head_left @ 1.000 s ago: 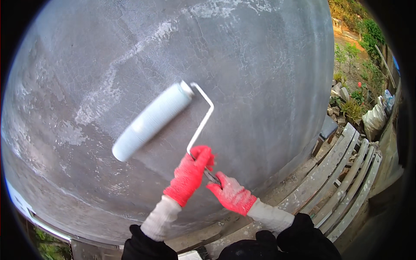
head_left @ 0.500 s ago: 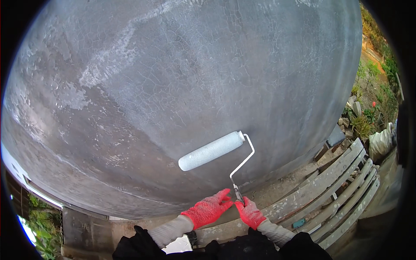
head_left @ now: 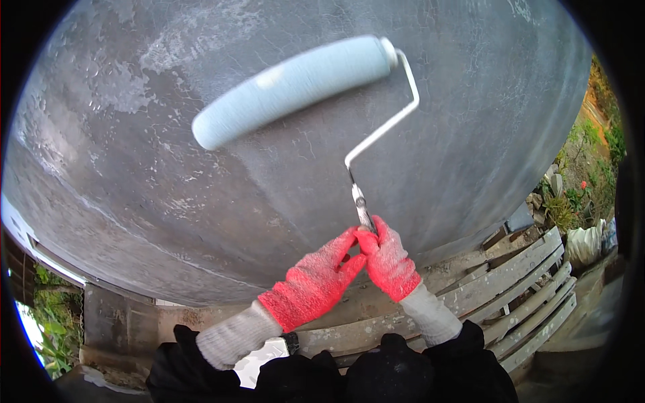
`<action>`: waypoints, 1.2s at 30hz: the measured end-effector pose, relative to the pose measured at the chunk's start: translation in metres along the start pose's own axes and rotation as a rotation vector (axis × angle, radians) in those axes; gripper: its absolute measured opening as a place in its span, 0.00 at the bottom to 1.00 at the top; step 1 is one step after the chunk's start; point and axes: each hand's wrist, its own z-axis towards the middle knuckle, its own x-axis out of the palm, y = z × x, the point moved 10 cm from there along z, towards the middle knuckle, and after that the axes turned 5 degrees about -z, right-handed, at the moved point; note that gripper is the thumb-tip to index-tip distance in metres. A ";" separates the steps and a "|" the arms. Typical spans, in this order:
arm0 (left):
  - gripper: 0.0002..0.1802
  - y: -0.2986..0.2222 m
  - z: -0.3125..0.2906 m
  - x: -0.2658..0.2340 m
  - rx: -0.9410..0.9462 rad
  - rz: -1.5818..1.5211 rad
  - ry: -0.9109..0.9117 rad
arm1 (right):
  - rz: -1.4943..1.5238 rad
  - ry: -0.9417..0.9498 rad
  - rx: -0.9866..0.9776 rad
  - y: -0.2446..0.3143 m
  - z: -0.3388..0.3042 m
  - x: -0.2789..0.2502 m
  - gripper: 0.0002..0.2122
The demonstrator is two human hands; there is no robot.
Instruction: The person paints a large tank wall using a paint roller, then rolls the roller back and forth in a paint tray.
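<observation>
My right hand [head_left: 391, 263], in a red-coated glove with a pale grey cuff, is closed around the dark, paint-smeared handle of a paint roller [head_left: 295, 87]. The long pale-blue sleeve of the roller slants up to the right, on a bent white wire frame. It is in front of the grey, cracked curved wall [head_left: 463, 121]; whether it touches the wall I cannot tell. In a matching glove, my left hand [head_left: 312, 282] has its fingers curved and apart, their tips meeting the right hand's fingers beside the handle. The handle's lower end is hidden.
Weathered wooden slats [head_left: 497, 295], spotted with paint, run along the wall's foot at right. A white sack [head_left: 584, 245] stands beyond them, near stones and plants. Close to my body at lower left is a white object [head_left: 263, 359].
The roller has risen and come nearer, so it looks larger. Both hands have moved up with it, and my left fingers have come up against the right hand.
</observation>
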 end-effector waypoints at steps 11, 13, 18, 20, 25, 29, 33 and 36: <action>0.31 0.187 -0.016 0.131 -0.100 0.149 0.353 | -0.070 0.018 0.538 -0.276 -0.137 0.025 0.16; 0.31 0.203 -0.018 0.139 -0.165 0.116 0.354 | -0.012 0.086 0.801 -0.282 -0.157 0.030 0.16; 0.33 0.173 -0.021 0.142 -0.186 -0.097 0.387 | -0.087 0.016 0.721 -0.286 -0.166 0.025 0.20; 0.31 0.170 -0.017 0.154 -0.145 -0.138 0.451 | -0.117 -0.069 0.652 -0.302 -0.151 0.029 0.22; 0.25 0.110 -0.011 0.089 0.216 0.050 -0.043 | 0.360 0.020 0.324 -0.244 -0.124 0.053 0.27; 0.27 0.014 -0.030 0.020 0.320 -0.021 -0.134 | 0.311 -0.060 -0.101 -0.107 -0.066 0.038 0.24; 0.27 -0.034 -0.036 -0.036 0.465 0.030 -0.367 | 0.098 -0.103 -0.142 0.076 -0.032 0.007 0.16; 0.27 -0.081 -0.029 -0.081 0.615 -0.134 -0.457 | 0.169 -0.091 -0.152 0.159 0.029 -0.002 0.13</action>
